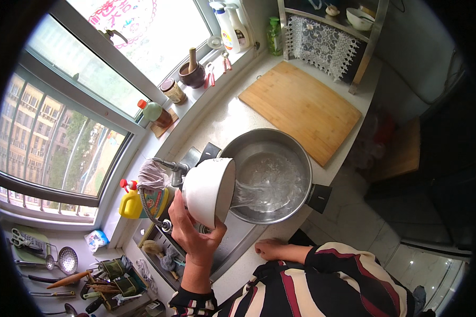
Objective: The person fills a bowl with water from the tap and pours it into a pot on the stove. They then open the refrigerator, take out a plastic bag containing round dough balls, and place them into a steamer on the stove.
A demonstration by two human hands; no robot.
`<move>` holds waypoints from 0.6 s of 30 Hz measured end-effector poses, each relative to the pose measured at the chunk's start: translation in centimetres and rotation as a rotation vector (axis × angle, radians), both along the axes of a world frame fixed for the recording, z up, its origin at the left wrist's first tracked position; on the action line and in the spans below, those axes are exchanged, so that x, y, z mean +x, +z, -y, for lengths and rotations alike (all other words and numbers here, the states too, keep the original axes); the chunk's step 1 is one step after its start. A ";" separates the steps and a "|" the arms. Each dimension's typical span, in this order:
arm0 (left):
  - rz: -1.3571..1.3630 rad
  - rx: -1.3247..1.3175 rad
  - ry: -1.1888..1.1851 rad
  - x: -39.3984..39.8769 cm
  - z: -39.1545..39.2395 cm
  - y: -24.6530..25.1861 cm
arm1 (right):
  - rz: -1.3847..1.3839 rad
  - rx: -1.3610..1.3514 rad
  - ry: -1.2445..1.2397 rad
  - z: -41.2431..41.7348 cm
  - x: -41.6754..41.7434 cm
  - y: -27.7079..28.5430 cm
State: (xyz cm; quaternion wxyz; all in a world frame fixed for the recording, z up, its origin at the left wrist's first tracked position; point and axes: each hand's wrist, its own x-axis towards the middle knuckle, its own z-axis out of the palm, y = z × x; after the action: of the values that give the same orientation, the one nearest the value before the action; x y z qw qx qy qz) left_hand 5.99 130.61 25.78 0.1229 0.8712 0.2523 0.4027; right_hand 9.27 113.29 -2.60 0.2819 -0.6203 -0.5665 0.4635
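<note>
My left hand [196, 232] grips a white bowl [206, 190], tilted over the left rim of a large metal pot [239, 152]. Water streams from the bowl into the pot, where the water [267, 178] is rippling and bubbly. The pot sits on the countertop beside the sink, its black handle [320, 198] pointing towards the lower right. My right hand [267, 249] rests at the counter's front edge, below the pot, with curled fingers and nothing visible in it. Behind the bowl is a metal faucet [178, 170], partly covered by it.
A wooden cutting board [301, 111] lies beyond the pot. The stainless sink [238, 233] is below the bowl. A yellow jug [133, 204], a bottle with a red cap [154, 113] and a mortar with pestle [192, 73] line the window side. Utensils [111, 283] stand at lower left.
</note>
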 end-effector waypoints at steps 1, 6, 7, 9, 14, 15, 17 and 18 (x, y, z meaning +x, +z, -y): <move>-0.012 0.042 -0.029 -0.1 -0.3 -0.4 | -0.002 -0.010 0.007 0.0 0.1 0.0; 0.165 -0.211 0.042 0.1 -0.4 -2.4 | -0.005 -0.016 0.014 -0.1 0.2 0.2; 0.270 -0.526 0.066 -0.2 -0.3 -2.4 | -0.007 -0.018 0.017 -0.1 0.1 0.1; 0.544 -0.942 0.002 -1.3 -0.3 -3.0 | 0.019 -0.033 0.021 0.0 -0.1 -0.5; 0.794 -1.535 0.202 -10.1 1.9 -8.9 | 0.002 -0.085 0.040 -0.2 -0.4 -1.0; 0.783 -1.555 0.255 -11.6 2.8 -9.8 | -0.018 -0.105 0.034 -0.2 -0.5 -1.6; 0.770 -1.642 0.379 -13.3 4.9 -10.4 | -0.016 -0.145 0.030 -0.4 -0.4 -1.6; 0.773 -1.689 0.479 -14.8 5.6 -11.4 | 0.001 -0.165 0.039 -0.5 -0.3 -0.7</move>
State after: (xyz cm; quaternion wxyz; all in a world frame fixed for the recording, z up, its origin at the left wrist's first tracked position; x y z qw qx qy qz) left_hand -8.78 125.06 14.33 0.6995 0.2273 0.5726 0.3621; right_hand 8.99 113.79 -3.34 0.2205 -0.6306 -0.5383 0.5137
